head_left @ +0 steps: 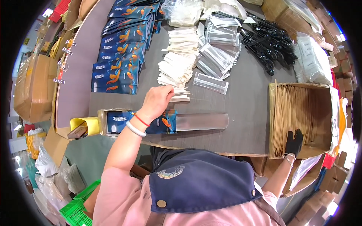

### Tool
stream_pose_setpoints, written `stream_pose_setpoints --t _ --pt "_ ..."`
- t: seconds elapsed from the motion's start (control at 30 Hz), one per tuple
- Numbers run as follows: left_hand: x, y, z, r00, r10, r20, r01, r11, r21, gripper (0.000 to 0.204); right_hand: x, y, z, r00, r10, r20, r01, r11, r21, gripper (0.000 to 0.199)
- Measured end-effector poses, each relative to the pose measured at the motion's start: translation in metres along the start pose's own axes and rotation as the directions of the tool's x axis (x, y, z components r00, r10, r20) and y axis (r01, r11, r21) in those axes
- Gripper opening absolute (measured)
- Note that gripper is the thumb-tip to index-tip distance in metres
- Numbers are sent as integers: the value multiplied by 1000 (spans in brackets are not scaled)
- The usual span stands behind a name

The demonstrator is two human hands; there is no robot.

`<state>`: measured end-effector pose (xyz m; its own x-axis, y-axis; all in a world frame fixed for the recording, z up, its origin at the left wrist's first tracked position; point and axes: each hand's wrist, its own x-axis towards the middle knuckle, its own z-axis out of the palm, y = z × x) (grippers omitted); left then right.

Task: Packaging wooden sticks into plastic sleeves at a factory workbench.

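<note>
Cardboard box [320, 113] holding packed wooden chopsticks [292, 113], gloved right hand [293, 142] gripping some inside, bare left hand [155, 102] pinching a white napkin [177, 92] off the pile, one blue pouch [143, 122] beneath

A single head-worn fisheye view looks steeply down, close over the table [241, 113].

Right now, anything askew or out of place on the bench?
Nothing damaged or spilled. The white sachet stack by the left hand fans unevenly, and the clear sleeves lie loosely overlapped. The right hand, gloved, is in the box of sticks.
</note>
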<state>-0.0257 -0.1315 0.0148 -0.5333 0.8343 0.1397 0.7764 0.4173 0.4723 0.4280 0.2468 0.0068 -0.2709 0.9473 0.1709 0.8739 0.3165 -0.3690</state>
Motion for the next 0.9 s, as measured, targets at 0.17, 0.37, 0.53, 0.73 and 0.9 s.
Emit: stream_pose_setpoints --t 0.17,0.37,0.53,0.73,0.9 --pt "6 7 -2 999 -9 35 15 985 -174 10 1 29 4 980 107 170 -105 994 -18 39" --pt "36 22 1 991 -36 131 73 956 -286 11 5 36 11 989 52 139 -48 998 -37 40" --pt "85 34 53 975 221 -39 -222 975 -16 10 5 11 4 968 162 189 -138 981 -133 41" --pt "100 54 49 991 117 67 -124 987 103 21 -1 53 -2 959 273 -74 -232 910 344 31" --pt "85 71 19 969 33 244 30 968 -250 20 -26 -37 2 989 -48 -141 99 921 377 35"
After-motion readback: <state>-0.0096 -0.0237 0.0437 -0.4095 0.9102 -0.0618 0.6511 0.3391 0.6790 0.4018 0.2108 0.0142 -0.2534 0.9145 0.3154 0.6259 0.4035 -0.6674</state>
